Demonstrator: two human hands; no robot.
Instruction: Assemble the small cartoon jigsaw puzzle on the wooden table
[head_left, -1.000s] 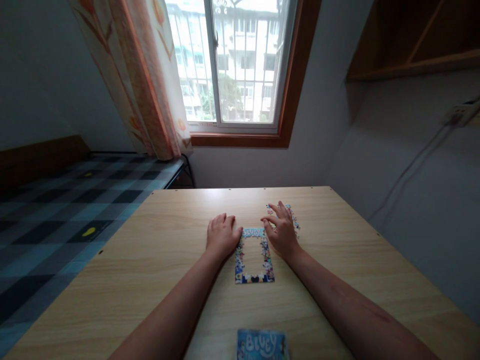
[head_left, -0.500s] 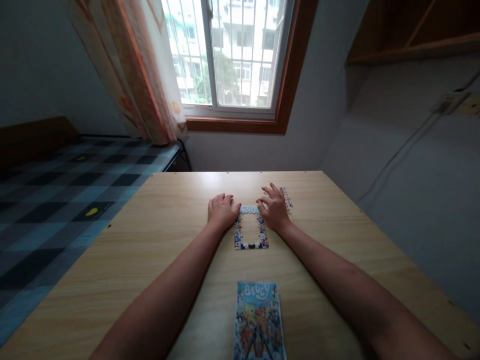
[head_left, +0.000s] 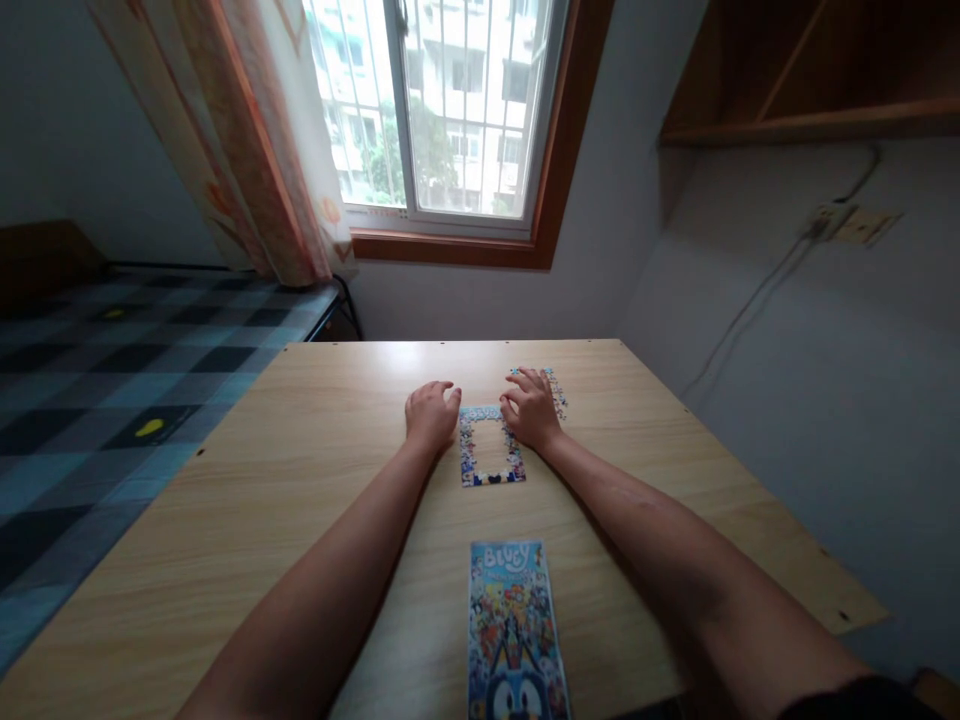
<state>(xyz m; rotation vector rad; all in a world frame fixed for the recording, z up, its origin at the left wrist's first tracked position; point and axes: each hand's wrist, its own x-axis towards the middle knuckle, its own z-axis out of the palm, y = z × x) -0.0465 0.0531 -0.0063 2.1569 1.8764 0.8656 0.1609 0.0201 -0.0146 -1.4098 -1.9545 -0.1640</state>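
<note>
A jigsaw puzzle border (head_left: 467, 465) lies on the table, its sides joined around a bare wooden middle. My left hand (head_left: 432, 416) rests by its upper left corner, fingers bent and thumb apart, holding nothing I can see. At the upper right corner is my right hand (head_left: 534, 410), its thumb and index finger drawn together; whatever may be between them is too small to make out. Loose puzzle pieces (head_left: 559, 393) lie just beyond and right of that hand, which partly covers them. Nearer to me is a blue picture box or sheet (head_left: 514, 610) lettered "Bluey".
The pale wooden table (head_left: 315, 480) stretches out to all sides. Beyond its left edge is a bed (head_left: 150, 380) with a checked cover. A window (head_left: 457, 110) with a curtain (head_left: 247, 150) stands behind. A wooden shelf (head_left: 817, 125) and a wall socket (head_left: 862, 225) are at right.
The view has shifted, showing more of the Bluey picture. My left thumb has come off the border's edge slightly. My right hand's raised fingers have lowered and drawn closer together.
</note>
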